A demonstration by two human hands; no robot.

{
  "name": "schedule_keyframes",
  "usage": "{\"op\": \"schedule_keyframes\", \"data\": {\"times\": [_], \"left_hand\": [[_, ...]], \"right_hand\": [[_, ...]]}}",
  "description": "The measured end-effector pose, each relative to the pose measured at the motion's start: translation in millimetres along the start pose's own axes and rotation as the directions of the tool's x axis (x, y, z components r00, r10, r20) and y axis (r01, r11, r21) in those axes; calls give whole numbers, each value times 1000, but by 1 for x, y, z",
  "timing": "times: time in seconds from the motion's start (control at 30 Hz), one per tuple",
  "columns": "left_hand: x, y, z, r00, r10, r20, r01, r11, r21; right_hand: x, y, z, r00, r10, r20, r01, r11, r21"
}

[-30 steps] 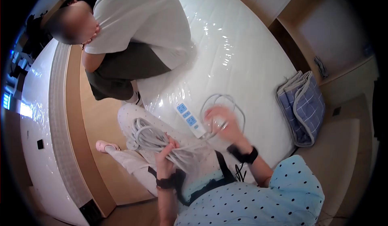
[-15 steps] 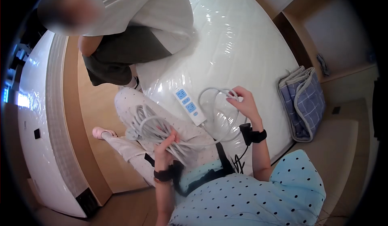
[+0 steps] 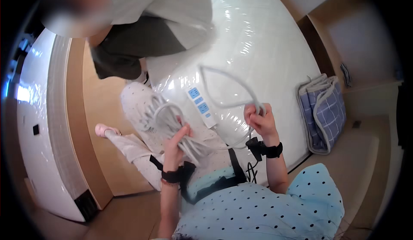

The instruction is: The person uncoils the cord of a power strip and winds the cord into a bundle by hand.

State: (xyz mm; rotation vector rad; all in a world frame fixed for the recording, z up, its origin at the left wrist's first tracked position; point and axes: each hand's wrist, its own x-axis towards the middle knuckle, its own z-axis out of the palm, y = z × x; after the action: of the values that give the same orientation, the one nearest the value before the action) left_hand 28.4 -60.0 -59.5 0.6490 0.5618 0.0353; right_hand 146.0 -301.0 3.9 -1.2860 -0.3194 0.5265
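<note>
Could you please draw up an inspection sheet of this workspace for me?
Surface: white mattress under shiny clear wrap.
Job's things: white power strip with blue sockets, lying on the mattress; coiled grey cable over the wearer's leg.
Clutter: folded blue checked quilt at the mattress's right edge.
Grips: left grip closed round the coiled grey cable; right grip closed on a cable loop.
Cables: the cable loop extends over the mattress; thin black cord near the right wristband. Connection at the strip: cannot tell.
Surroundings: seated person in a light top, ahead on the left.
</note>
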Motion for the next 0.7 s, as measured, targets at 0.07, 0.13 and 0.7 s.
{"op": "schedule_keyframes", "data": {"times": [0.07, 0.13, 0.7], "left_hand": [[1, 1, 4, 998, -34, 47, 41, 988, -149], [0, 6, 2, 997, -42, 65, 54, 979, -197], [3, 26, -20, 951, 275, 143, -196, 890, -411]], "right_hand": [[1, -2, 20, 998, -57, 12, 57, 997, 48], [-3, 5, 24, 994, 41, 96, -62, 972, 226], [4, 28, -26, 791, -361, -494, -205, 605, -770]]}}
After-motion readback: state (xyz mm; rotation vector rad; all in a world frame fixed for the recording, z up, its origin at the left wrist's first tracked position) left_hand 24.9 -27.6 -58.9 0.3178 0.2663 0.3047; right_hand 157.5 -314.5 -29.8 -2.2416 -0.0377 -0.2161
